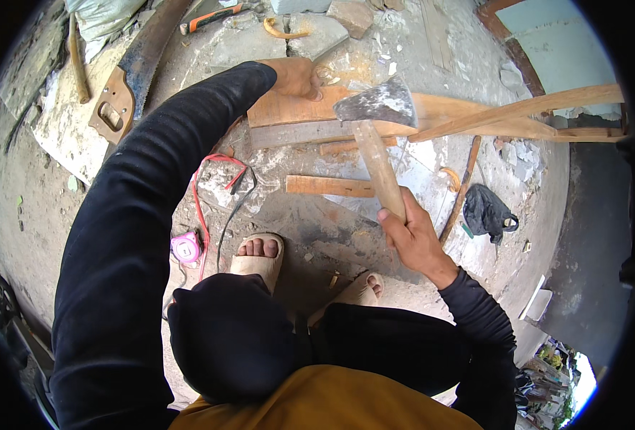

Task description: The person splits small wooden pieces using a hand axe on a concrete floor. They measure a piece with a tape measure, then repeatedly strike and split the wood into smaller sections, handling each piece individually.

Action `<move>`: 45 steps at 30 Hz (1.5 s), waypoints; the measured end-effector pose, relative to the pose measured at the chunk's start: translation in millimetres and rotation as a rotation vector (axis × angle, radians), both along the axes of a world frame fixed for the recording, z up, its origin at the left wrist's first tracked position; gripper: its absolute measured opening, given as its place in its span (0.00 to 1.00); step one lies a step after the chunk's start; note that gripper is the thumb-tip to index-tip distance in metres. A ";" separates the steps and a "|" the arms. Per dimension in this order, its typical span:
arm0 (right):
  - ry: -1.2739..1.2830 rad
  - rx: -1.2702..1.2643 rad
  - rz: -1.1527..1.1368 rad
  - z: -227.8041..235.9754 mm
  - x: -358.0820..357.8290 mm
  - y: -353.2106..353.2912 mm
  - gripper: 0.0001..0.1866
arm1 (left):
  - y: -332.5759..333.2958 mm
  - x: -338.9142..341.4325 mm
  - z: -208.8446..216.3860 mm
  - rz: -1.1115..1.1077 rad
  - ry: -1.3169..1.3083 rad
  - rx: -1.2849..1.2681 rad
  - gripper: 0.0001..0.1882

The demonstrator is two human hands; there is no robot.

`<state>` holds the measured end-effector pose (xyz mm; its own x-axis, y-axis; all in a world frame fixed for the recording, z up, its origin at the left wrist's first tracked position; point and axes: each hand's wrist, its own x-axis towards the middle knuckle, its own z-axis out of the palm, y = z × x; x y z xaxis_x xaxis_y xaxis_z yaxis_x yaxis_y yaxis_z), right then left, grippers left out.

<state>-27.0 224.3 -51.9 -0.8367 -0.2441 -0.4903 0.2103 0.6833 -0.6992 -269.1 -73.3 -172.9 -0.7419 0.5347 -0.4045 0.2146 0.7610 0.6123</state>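
Note:
My right hand (416,240) is wrapped round the wooden handle of a hatchet (379,106). Its broad, worn grey head is raised in front of the boards. At the far left end of a wide wooden board (271,109), my left hand (296,77) grips the upper edge, its fingers curled and partly hidden. A greyish face runs along the near side of this board. Across its right part slants a long wooden strip (507,113). A short wooden piece (324,185) lies on the ground between the board and my feet.
A handsaw (115,107) lies at the left, with an orange-and-black tool (211,18) behind. Red and black wires (204,208) and a pink tape measure (186,247) are near my left foot. A black plastic bag (486,212) and a stick (461,190) lie at the right.

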 end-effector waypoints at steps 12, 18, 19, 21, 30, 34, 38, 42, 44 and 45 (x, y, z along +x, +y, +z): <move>0.210 0.295 0.111 -26.6 -56.0 28.5 0.25 | -0.2 13.3 -0.8 0.019 0.047 -0.009 0.20; 0.315 0.235 0.095 -7.8 -60.7 24.6 0.24 | 0.6 16.1 3.2 0.020 0.098 -0.034 0.19; 0.408 0.187 0.097 -5.1 -59.3 26.9 0.23 | 1.5 16.7 3.0 0.026 0.092 -0.035 0.20; 0.591 0.011 -0.038 -3.3 -57.5 33.0 0.22 | 3.3 16.6 2.6 0.055 0.048 -0.066 0.20; 0.251 0.404 0.142 -20.3 -63.9 20.4 0.21 | 1.5 17.1 12.7 0.048 0.066 -0.060 0.20; 0.668 0.120 0.097 0.6 -64.8 30.8 0.21 | 4.1 16.3 10.2 0.030 0.025 -0.093 0.21; 0.766 -0.267 -0.132 -17.4 -65.0 39.4 0.22 | 3.9 17.7 6.1 0.033 0.031 -0.071 0.20; 0.369 0.415 0.229 -49.6 -69.2 33.1 0.22 | 1.9 18.9 6.7 0.039 0.056 -0.048 0.20; 0.241 0.428 0.123 -45.4 -73.2 33.3 0.21 | 1.9 18.7 7.3 0.040 0.078 -0.059 0.20; 0.354 0.312 0.117 -37.5 -71.9 35.5 0.21 | 3.2 19.5 6.3 0.030 0.078 -0.056 0.20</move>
